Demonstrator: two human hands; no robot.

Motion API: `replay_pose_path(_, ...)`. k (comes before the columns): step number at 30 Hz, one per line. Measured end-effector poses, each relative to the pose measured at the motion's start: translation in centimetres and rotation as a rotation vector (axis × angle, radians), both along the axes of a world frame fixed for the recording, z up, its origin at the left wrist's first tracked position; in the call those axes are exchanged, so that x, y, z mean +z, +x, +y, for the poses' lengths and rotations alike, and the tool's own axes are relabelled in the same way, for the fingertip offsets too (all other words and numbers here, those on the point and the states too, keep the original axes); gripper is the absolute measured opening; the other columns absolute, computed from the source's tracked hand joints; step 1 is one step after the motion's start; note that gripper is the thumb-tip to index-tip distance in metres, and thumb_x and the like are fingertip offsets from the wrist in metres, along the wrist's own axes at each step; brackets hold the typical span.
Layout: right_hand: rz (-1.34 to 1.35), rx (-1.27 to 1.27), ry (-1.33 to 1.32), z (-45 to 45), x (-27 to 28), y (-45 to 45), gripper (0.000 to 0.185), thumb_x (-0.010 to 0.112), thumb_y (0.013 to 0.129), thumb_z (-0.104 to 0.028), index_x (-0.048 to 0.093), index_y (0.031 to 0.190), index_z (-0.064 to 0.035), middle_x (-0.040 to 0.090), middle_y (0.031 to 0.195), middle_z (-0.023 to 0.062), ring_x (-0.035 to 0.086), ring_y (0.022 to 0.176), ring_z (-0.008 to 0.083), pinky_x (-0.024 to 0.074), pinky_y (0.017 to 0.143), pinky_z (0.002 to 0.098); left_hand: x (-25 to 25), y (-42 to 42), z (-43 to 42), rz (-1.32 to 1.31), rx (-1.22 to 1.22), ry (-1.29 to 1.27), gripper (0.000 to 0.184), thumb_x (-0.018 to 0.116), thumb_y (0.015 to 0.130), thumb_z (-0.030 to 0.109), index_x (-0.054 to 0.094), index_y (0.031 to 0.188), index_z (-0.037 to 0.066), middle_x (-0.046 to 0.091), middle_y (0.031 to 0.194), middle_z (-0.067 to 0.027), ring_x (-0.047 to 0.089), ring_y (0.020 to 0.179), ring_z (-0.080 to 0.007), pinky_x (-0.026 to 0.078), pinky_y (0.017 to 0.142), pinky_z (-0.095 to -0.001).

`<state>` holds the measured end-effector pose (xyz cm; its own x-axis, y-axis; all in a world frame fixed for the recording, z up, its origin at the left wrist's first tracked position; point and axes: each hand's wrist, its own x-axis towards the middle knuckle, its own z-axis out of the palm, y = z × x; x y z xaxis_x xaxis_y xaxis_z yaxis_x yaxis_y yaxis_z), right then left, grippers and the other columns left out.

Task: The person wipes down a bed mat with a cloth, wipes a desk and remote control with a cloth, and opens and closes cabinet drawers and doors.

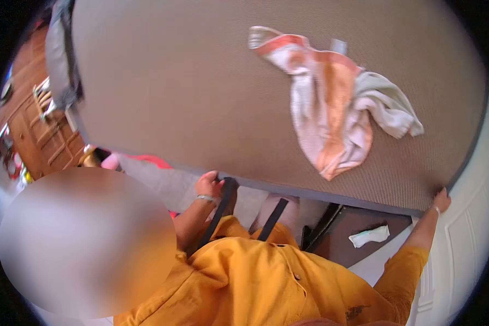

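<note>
A wide brown mattress (190, 81) with a ribbed top and a grey edge band fills most of the view. My left hand (209, 186), with a bracelet at the wrist, is closed on its near edge. At the near right corner, my right hand (442, 201) grips the edge, its fingers partly hidden behind it. A crumpled white and orange cloth garment or towel (331, 103) lies on the mattress, apart from both hands. Two black straps (273, 219) hang between the near edge and my yellow shirt (266, 271).
Below the near edge, a white and pale green packet (369, 236) rests on a dark brown surface (334, 239). A white panelled wall or door (462, 244) stands close on the right. Wooden furniture (43, 136) is at the left. A blurred oval (87, 244) covers the lower left.
</note>
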<state>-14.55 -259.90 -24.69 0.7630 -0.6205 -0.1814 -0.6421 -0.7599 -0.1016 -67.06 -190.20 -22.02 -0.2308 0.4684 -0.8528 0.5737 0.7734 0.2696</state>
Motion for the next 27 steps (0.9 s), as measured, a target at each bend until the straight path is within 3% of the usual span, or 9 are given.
replay_pose_path(4,-0.031,0.380,-0.312,8.8,0.7,-6.0,0.067,0.055,0.088,-0.044,0.038,0.139,-0.0046,0.035,0.137,0.0334,0.037,0.126,0.0447,0.0318,0.103,0.0485,2.1,3.5,-0.3,0.024,0.264,-0.012,0.007,0.059,0.081,0.008,0.055,0.078,0.012,0.052,0.071,0.0007,0.046,0.059,-0.0122,0.047,0.056,-0.0321)
replay_pose_path(7,-0.046,0.544,-0.121,20.2,4.0,-8.3,0.064,0.051,0.091,-0.044,0.036,0.141,-0.0068,0.024,0.143,0.0328,0.030,0.130,0.0465,0.0280,0.106,0.0489,2.5,3.3,1.0,-0.074,0.348,0.006,0.003,0.059,0.081,0.010,0.057,0.083,0.011,0.052,0.072,0.0019,0.046,0.058,-0.0114,0.047,0.057,-0.0317)
replay_pose_path(10,-0.153,0.894,-0.081,30.4,5.7,-8.5,0.061,0.048,0.092,-0.041,0.036,0.140,-0.0053,0.026,0.145,0.0286,0.029,0.132,0.0426,0.0259,0.108,0.0474,2.1,2.0,3.3,-0.088,0.408,0.117,0.003,0.059,0.081,0.013,0.057,0.084,0.012,0.052,0.072,0.0022,0.044,0.057,-0.0111,0.046,0.056,-0.0305)
replay_pose_path(15,-0.112,0.901,-0.109,21.9,0.9,-7.4,0.056,0.041,0.094,-0.035,0.040,0.135,0.0037,0.040,0.138,0.0257,0.037,0.127,0.0411,0.0277,0.107,0.0457,0.5,-1.6,10.3,0.039,0.456,0.331,0.006,0.061,0.079,0.015,0.058,0.083,0.013,0.054,0.072,0.0019,0.045,0.057,-0.0114,0.044,0.054,-0.0288)
replay_pose_path(17,0.241,0.216,0.076,13.1,0.8,-7.7,0.053,0.041,0.094,-0.032,0.043,0.132,0.0049,0.045,0.134,0.0254,0.044,0.121,0.0427,0.0308,0.104,0.0473,-0.5,-3.9,13.1,-0.017,0.451,0.436,0.007,0.062,0.079,0.016,0.058,0.081,0.011,0.055,0.073,0.0005,0.049,0.060,-0.0125,0.044,0.055,-0.0297)
replay_pose_path(19,-0.086,-0.360,0.534,12.8,3.3,-9.9,0.052,0.041,0.093,-0.030,0.044,0.130,0.0067,0.049,0.132,0.0243,0.048,0.117,0.0429,0.0326,0.104,0.0466,-1.8,-7.2,15.6,0.004,0.463,0.487,0.007,0.061,0.079,0.016,0.057,0.080,0.010,0.056,0.074,-0.0003,0.052,0.064,-0.0132,0.044,0.055,-0.0298)
replay_pose_path(22,0.494,0.503,-0.317,15.2,4.8,-8.4,0.057,0.039,0.096,-0.035,0.038,0.135,0.0064,0.042,0.138,0.0230,0.040,0.127,0.0361,0.0316,0.105,0.0433,-2.5,-12.3,18.0,0.198,0.549,0.485,0.005,0.060,0.080,0.014,0.057,0.080,0.010,0.056,0.074,-0.0019,0.054,0.071,-0.0137,0.043,0.055,-0.0294)
replay_pose_path(24,0.246,0.825,-0.207,28.6,7.7,-8.7,0.060,0.043,0.096,-0.037,0.036,0.136,0.0059,0.037,0.142,0.0231,0.037,0.130,0.0363,0.0292,0.107,0.0424,-2.0,-14.4,18.2,0.410,0.644,0.468,0.006,0.058,0.082,0.013,0.057,0.079,0.008,0.057,0.075,-0.0042,0.056,0.073,-0.0141,0.043,0.053,-0.0298)
replay_pose_path(27,-0.049,0.849,0.343,39.6,6.2,-7.0,0.062,0.048,0.094,-0.035,0.032,0.138,0.0061,0.034,0.143,0.0239,0.034,0.131,0.0366,0.0275,0.108,0.0417,-0.7,-11.7,18.5,0.316,0.801,0.572,0.009,0.055,0.084,0.011,0.055,0.077,0.005,0.058,0.075,-0.0070,0.056,0.074,-0.0159,0.048,0.056,-0.0315)
